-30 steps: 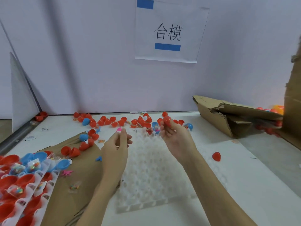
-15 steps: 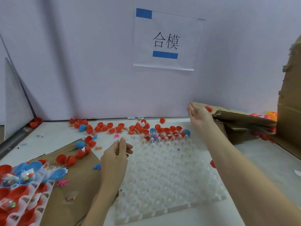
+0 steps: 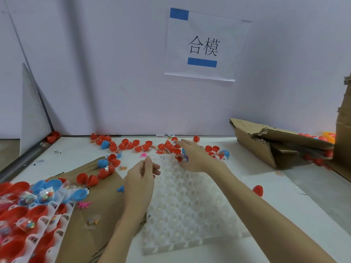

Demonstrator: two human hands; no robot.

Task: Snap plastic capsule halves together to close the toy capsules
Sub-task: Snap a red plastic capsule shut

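Head view only. Right hand (image 3: 197,158) out over far edge of white tray (image 3: 190,211), fingers (image 3: 180,143) straight and spread, holding nothing, tips above the scatter of red capsule halves (image 3: 133,145) along far side of table (image 3: 284,209) by the wall. Left hand (image 3: 141,177) raised over tray's left edge, thumb and forefinger pinched together near a small clear packet; cannot tell whether anything is actually gripped. More halves, red and blue (image 3: 43,188), some with toy packets inside, in a second tray (image 3: 62,205) at near left. One closed red capsule (image 3: 258,190) alone on table right of white tray. Torn cardboard box (image 3: 275,145) at far right. Step judged: picking stage, no pair yet brought together. Next move calls for right hand to drop onto one loose half, curl round it, carry it to left hand, align rims, press shut.
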